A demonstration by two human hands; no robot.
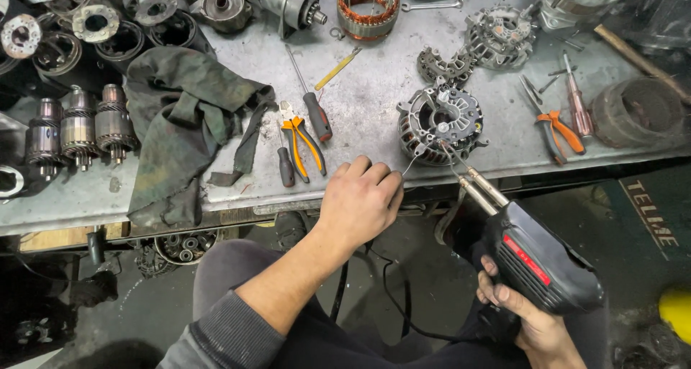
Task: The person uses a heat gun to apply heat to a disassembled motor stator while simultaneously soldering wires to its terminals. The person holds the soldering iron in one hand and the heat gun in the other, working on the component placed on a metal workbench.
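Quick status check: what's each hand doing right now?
Left hand: closed, pinching a thin solder wire fed toward the alternator.
Right hand: closed on the black soldering gun.

The left hand (360,200) reaches forward over the worktop's near edge, knuckles up, fingers curled in a pinch. The right hand (529,318) sits low, its grip closed.

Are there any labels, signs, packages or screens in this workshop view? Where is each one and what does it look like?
Label on the soldering gun: a narrow red strip with small pale markings, along the black body held in the right hand.
Floor mat, lower right below the workbench edge: dark, with pale block lettering running at a slant.
No packages or screens show.
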